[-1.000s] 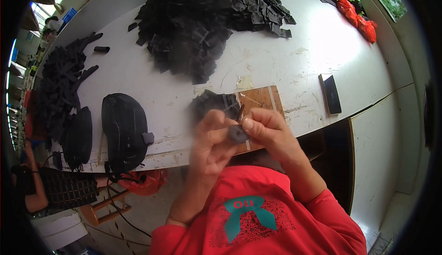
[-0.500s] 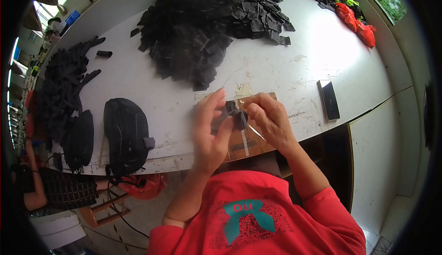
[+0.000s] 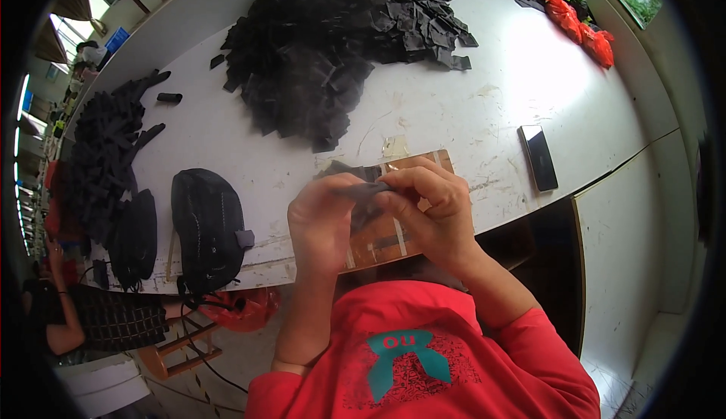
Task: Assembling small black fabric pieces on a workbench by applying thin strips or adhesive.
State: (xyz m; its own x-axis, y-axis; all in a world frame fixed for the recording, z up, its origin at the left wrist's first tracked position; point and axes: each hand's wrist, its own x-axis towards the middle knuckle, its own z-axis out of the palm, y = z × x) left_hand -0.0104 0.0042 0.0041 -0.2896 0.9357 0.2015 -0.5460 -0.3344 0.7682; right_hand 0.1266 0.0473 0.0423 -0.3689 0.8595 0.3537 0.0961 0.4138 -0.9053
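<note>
Between my two hands, a small dark fabric piece [image 3: 368, 190] is stretched just above a brown board [image 3: 382, 242] with pale tape strips. My left hand [image 3: 321, 218] pinches its left end, though the fingertips are partly covered by the cloth. Thumb and forefinger of my right hand [image 3: 435, 200] grip the other end. More dark fabric [image 3: 338, 168] lies on the board's far left corner, behind my left hand. A big heap of black fabric pieces [image 3: 302, 63] spreads over the white table [image 3: 484, 116] beyond.
To the left are a black pouch [image 3: 208, 226], a second dark pouch [image 3: 134, 241] and a pile of black strips [image 3: 102, 143]. A phone [image 3: 538, 159] lies at right, red plastic bags [image 3: 578, 29] at the far right. Another person's arm [image 3: 66, 313] shows at lower left.
My left hand has turned from an upright, spread pose into a pinch and moved slightly left. The fabric piece, bunched before, is now drawn out flatter between both hands.
</note>
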